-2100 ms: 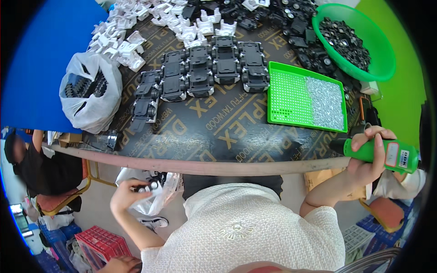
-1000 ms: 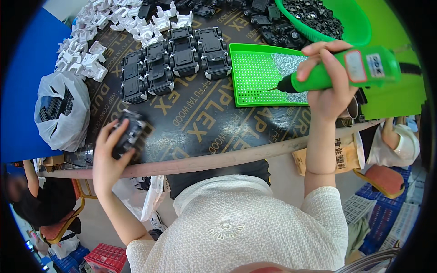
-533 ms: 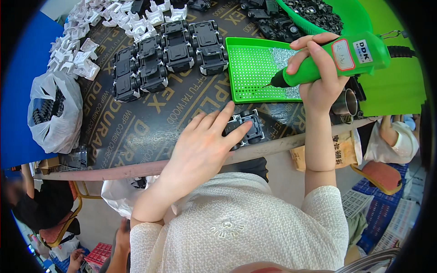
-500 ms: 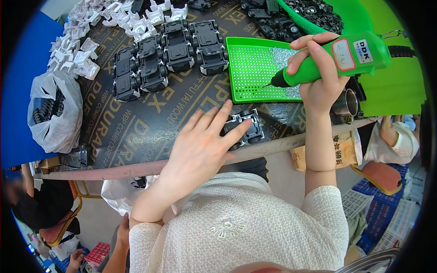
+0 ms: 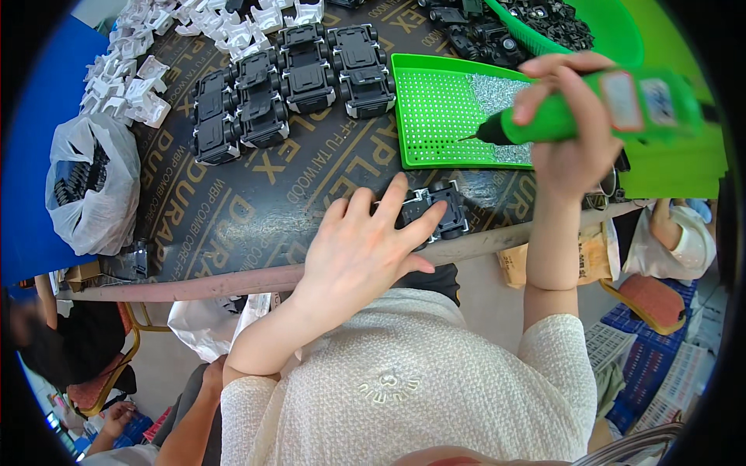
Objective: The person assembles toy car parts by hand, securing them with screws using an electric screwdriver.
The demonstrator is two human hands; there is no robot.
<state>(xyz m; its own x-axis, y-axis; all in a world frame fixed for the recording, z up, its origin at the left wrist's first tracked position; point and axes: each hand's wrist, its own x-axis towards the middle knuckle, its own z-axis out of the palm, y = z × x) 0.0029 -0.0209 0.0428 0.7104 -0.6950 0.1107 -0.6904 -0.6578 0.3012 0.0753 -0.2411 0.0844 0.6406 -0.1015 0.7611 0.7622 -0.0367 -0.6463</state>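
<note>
My right hand is wrapped round a green electric screwdriver. Its thin bit points left, just over the holes of a green perforated tray. Small silvery screws lie heaped at the tray's right side. Below the tray, my left hand steadies a black toy car on the table, fingers spread across it and the thumb at its near side. Part of the car is hidden under the fingers. Several similar toy cars stand in rows to the left, beyond my left hand.
White plastic parts are piled at the far left. A white plastic bag with black parts stands nearer. A green basket of dark parts sits at the far right, with more black car bodies beside it. A metal cup is partly hidden behind my right forearm.
My left hand and the toy car have shifted slightly right. My right hand has moved right with the screwdriver, whose bit remains over the tray. The screwdriver's rear end is blurred now.
</note>
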